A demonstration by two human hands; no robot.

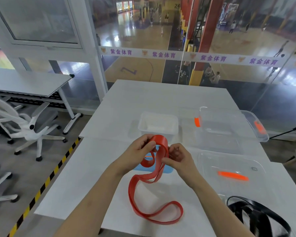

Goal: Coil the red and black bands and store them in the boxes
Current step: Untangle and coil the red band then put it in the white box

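Note:
A long red band (135, 190) hangs from both hands over the white table (169, 98). Its upper end is folded into a small loop between the hands, and the rest trails down in a big loop lying on the table in front of me. My left hand (138, 149) pinches the top of the fold; my right hand (178, 156) grips the band's side next to it. The black band (256, 214) lies loose at the lower right. A white open box (158, 125) stands just beyond my hands. A clear box (217, 139) stands to the right.
A clear lid with an orange clip (232, 175) lies right of my hands, and another clear lid (253, 125) leans by the clear box. A blue item (167, 169) lies under the band. White office chairs (24, 127) and a second table (27, 82) stand to the left. A glass wall is beyond.

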